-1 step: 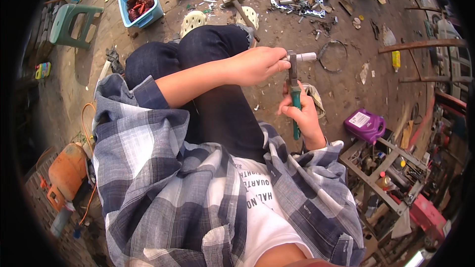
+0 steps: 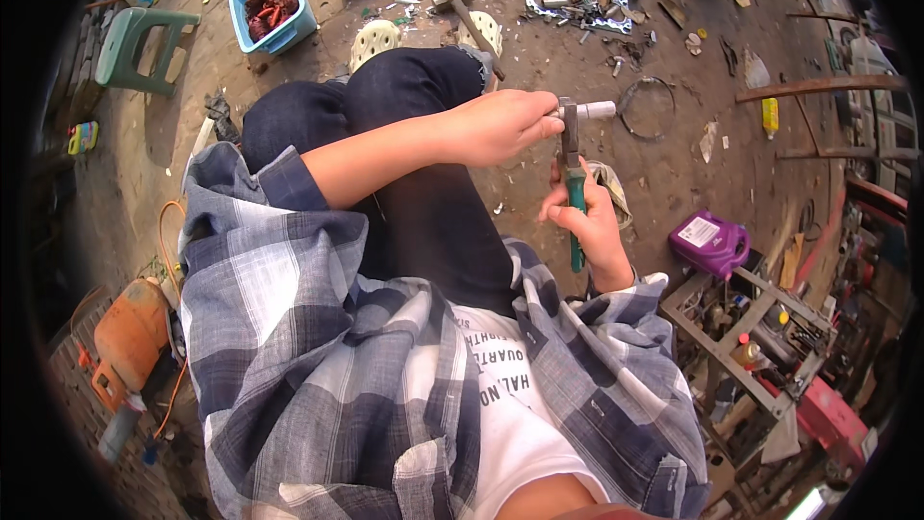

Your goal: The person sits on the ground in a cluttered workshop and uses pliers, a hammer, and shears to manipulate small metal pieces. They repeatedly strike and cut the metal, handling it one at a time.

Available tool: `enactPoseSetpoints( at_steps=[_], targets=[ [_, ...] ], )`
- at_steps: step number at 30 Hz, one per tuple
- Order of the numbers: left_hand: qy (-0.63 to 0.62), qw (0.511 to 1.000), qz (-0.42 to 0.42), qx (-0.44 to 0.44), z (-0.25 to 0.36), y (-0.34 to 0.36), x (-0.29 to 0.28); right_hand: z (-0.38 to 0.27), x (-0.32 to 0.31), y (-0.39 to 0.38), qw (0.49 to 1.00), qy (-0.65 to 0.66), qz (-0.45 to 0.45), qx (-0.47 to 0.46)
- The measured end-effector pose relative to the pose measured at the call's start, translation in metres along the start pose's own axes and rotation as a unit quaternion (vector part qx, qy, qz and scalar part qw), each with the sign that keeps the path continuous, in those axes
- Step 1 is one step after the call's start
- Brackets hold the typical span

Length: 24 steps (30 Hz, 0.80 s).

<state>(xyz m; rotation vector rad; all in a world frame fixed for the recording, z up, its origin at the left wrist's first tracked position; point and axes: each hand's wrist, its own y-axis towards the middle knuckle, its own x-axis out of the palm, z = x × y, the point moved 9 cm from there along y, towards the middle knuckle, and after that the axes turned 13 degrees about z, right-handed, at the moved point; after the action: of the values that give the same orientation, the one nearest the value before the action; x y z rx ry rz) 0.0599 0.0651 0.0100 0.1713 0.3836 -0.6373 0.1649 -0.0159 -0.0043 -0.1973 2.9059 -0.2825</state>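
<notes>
My left hand (image 2: 505,130) is closed on the near end of a pale metal-looking tube (image 2: 599,110), whose far end sticks out to the right. Across the middle of the tube lie the dark jaws of a pair of pliers (image 2: 577,197) with green handles. My right hand (image 2: 592,226) is wrapped round those handles, the tool standing nearly upright in the view. Part of the tube is hidden behind the jaws and my left fingers. Both hands are held out past my knees, above the dirty floor.
A hammer (image 2: 464,12) leans by my shoes. Ahead stand a blue basin (image 2: 300,27) of reddish pieces and a green stool (image 2: 135,39). Metal parts (image 2: 587,0) lie at the far right. A wire ring (image 2: 648,108), purple jug (image 2: 710,243) and metal frame (image 2: 717,349) are to my right.
</notes>
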Motion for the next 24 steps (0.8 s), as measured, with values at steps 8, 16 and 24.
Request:
enactPoseSetpoints(
  at_steps=[8,16,24],
  targets=[
    [0.263,0.965,0.016,0.015,-0.011,-0.002,0.002,0.009,0.009,-0.002,0.986,0.067,-0.023,0.148],
    [0.094,0.994,0.027,0.047,-0.002,-0.006,0.003,0.015,0.001,-0.012,0.985,0.046,-0.024,0.167],
    [0.300,0.943,-0.142,0.014,-0.022,-0.066,0.059,0.059,-0.116,0.031,0.821,0.485,0.283,0.104]
  ],
)
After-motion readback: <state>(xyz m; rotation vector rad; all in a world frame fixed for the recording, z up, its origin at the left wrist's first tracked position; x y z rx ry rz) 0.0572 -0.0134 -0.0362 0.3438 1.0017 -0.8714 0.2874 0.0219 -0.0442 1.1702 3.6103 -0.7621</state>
